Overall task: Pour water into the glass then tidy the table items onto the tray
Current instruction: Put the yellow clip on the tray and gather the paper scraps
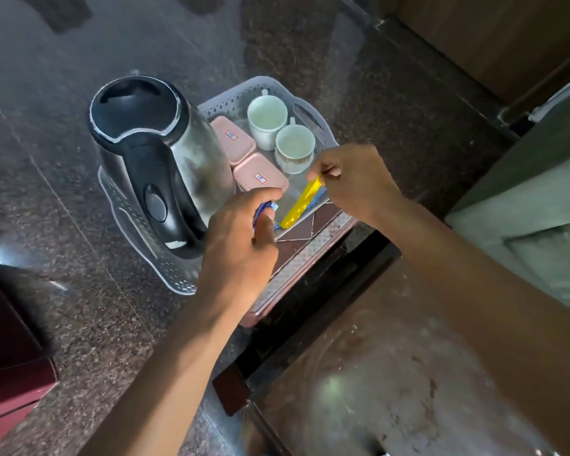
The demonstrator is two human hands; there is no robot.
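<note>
Left hand (241,238): closed on a blue sachet (264,209), above the tray's near edge.
Right hand (352,179): pinching a yellow sachet (301,204) that hangs into the tray.
Tray (231,100): on the bench (79,307); holds kettle (158,156), two pink boxes (232,136), two white cups (267,116).
</note>
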